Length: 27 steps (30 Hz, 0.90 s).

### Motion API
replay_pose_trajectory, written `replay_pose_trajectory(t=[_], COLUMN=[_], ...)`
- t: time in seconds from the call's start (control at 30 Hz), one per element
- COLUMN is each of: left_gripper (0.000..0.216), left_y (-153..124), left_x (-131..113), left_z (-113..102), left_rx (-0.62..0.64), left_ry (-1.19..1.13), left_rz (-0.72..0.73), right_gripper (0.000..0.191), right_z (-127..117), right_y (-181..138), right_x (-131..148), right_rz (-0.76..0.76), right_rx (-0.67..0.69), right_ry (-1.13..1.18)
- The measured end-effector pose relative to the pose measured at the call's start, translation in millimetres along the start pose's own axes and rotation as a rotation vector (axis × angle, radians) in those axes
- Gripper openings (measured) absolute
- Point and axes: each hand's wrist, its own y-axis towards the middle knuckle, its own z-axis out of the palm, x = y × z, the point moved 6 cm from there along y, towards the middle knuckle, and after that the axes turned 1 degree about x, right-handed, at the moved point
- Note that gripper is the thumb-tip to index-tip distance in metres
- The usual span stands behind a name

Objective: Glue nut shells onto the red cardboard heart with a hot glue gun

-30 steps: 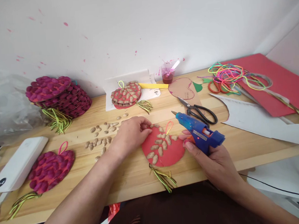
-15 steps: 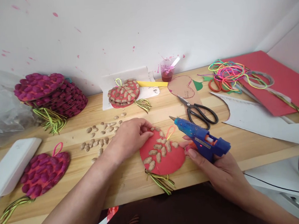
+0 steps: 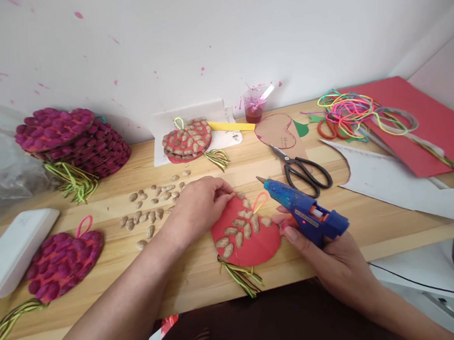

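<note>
My left hand [image 3: 200, 205] is at the upper left edge of a red paper heart [image 3: 261, 245]. Its thumb and fingers close on a peanut at that edge, mostly hidden by the fingertips. Rows of unshelled peanuts [image 3: 247, 230] lie on the heart, which has an orange-yellow cord loop [image 3: 259, 201] and a green and dark tassel [image 3: 244, 277]. With my right hand [image 3: 335, 266] I grip a blue hot glue gun [image 3: 303, 206], its nozzle pointing up and left above the table. Fingers of that hand reach the heart's right edge.
Loose peanuts [image 3: 144, 216] lie left of my left hand. Black-handled scissors [image 3: 308, 174] rest behind the glue gun. Around stand finished purple hearts [image 3: 68, 261], a purple stack [image 3: 77, 144], a peanut-covered heart [image 3: 189, 139], a cup of red liquid [image 3: 253, 111], and tangled cords [image 3: 347, 110].
The view has shifted slightly, so objects at the left sit a little further left. Both hands stay nearly in place, the left at the heart's edge and the right around the glue gun.
</note>
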Motion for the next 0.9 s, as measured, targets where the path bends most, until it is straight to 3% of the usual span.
replay_pose_trajectory(t=[0.57,0.77,0.9], left_gripper=[0.024,0.018,0.042], left_y=[0.1,-2.9,-11.4], left_x=[1.2,9.2,7.5], left_z=[2.1,-20.1,-38.8], left_rx=[-0.024,-0.143,-0.175], left_ry=[-0.01,-0.034,-0.008], left_rz=[0.039,0.007,-0.014], right_gripper=[0.017,0.02,0.022], right_z=[-0.1,-3.0,-4.3], right_y=[0.5,1.8,1.3], right_x=[-1.2,-3.9,-6.7], right_rz=[-0.013,0.006,0.016], right_rx=[-0.021,-0.07,-0.083], right_ry=[0.004,-0.014,0.029])
